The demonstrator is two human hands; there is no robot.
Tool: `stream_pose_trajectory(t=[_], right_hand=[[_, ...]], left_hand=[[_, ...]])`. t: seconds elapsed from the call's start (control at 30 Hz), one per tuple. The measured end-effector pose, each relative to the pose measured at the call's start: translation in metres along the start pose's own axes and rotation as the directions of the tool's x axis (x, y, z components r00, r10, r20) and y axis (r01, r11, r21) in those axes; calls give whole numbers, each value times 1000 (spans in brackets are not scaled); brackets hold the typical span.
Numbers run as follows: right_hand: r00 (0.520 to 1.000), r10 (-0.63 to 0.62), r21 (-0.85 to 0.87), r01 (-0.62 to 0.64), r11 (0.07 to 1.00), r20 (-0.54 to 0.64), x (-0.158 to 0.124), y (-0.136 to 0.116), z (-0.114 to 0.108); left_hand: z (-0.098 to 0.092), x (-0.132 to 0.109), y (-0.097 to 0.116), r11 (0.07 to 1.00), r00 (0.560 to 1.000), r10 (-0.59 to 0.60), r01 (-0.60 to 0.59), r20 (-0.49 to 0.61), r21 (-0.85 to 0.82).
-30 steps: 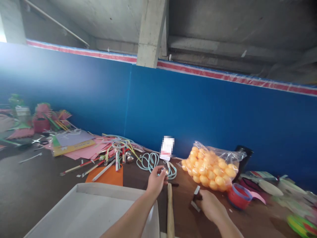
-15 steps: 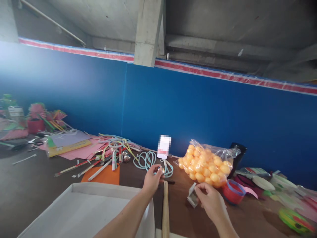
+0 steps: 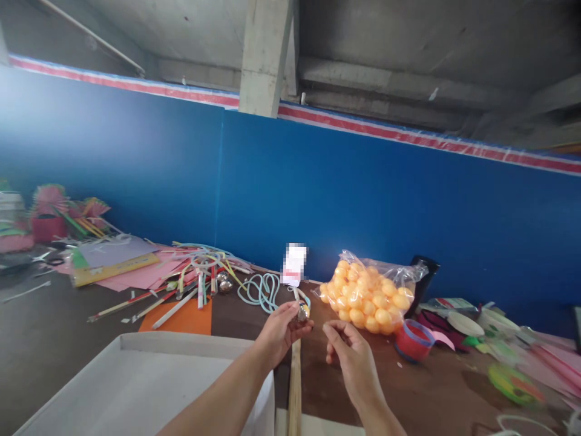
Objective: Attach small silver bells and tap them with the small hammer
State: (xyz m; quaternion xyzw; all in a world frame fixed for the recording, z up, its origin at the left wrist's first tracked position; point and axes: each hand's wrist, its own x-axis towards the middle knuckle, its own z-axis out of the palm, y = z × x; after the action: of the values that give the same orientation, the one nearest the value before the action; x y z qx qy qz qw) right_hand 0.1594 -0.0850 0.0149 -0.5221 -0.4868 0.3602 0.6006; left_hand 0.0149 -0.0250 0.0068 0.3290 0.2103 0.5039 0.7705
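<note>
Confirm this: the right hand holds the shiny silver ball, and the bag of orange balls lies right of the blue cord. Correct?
Wrong hand: the head view shows the left hand holding the shiny silver ball, not the right hand. The bag of orange balls does lie right of the blue cord.

Craft workspace, bare concrete pillar, blue partition, table strewn with coloured paper
</note>
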Motion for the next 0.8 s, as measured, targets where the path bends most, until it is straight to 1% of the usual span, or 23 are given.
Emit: stream_pose_trajectory(t=[0.17, 0.33, 0.47, 0.6, 0.73, 0.8], right_hand=[[1000, -14, 56, 15, 998, -2, -6, -8, 2], [999, -38, 96, 34, 995, 33, -9, -11, 5], [1000, -10, 120, 7, 993, 18, -9, -9, 7], [998, 18, 125, -25, 992, 61, -9, -10, 8], [995, 34, 193, -50, 980, 89, -10, -12, 9], [994, 64, 230, -83, 970, 90, -10, -11, 10]], left_hand=[[5, -6, 1, 998, 997, -58, 60, 47, -32], [5, -11, 2, 994, 986, -113, 111, 125, 19], [4, -12, 1, 996, 977, -88, 85, 193, 25], [5, -12, 0, 997, 969, -75, 75, 236, 7], [6, -12, -2, 998, 965, -68, 64, 253, 22], [7, -13, -3, 998, 967, -59, 49, 248, 45]])
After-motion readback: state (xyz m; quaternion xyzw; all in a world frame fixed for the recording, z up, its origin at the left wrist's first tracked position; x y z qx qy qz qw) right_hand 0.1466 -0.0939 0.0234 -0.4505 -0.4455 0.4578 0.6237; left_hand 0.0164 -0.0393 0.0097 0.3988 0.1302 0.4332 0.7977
